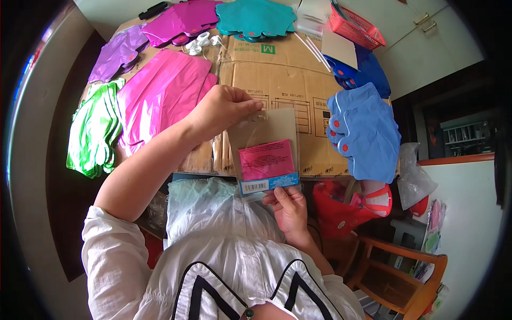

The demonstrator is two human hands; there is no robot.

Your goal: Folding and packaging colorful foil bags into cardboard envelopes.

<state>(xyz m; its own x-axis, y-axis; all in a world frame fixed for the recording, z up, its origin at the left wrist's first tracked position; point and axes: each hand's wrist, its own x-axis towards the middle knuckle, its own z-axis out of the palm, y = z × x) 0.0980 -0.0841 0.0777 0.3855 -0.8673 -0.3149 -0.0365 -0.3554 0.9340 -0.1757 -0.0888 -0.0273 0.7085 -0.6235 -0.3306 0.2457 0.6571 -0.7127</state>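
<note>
Between my hands is a clear plastic packet point(288, 124) with a greyish card and a folded pink piece point(266, 160) inside. A blue label strip point(282, 183) with a barcode runs along its lower end. My left hand point(226, 106) reaches across and pinches the packet's top edge between thumb and fingers. At the bottom edge, my right hand point(289, 210) grips it with the thumb in front; its other fingers are partly behind. The packet is held over the near edge of a cardboard-covered table point(240, 74).
Shiny pink sheets point(162, 93) and green sheets point(96, 128) lie left. Purple point(118, 53), magenta point(184, 21) and teal stacks point(256, 18) line the far side. Blue stacks point(365, 133), white sticks point(314, 52) and a red basket point(356, 29) are right. A wooden chair point(397, 272) stands lower right.
</note>
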